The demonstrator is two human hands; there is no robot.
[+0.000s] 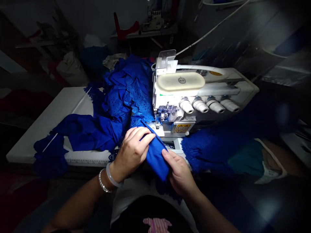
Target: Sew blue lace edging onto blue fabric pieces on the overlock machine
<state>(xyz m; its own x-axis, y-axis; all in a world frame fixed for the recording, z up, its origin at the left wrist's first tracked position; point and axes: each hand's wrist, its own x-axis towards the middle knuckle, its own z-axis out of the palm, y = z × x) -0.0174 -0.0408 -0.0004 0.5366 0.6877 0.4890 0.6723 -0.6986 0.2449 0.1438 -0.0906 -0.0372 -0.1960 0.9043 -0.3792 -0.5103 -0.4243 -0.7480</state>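
A folded piece of plain blue fabric (156, 158) stretches between my hands, just in front of the presser foot of a white overlock sewing machine (181, 84). My left hand (136, 147) lies over its upper end, thumb and fingers closed on the cloth. Lower on the right edge, my right hand (178, 168) pinches the same cloth between thumb and fingers; some of those fingers are hidden behind it. One end of the cloth reaches the needle area, where the exact contact is hard to make out. Blue eyelet lace (131, 94) lies heaped behind and left of the machine foot.
The white table (80, 100) extends to the left, with more blue cloth (89, 132) hanging over its front edge. More blue lace fabric (206, 145) is piled at the right. Another sewing machine (155, 22) stands in the dim background.
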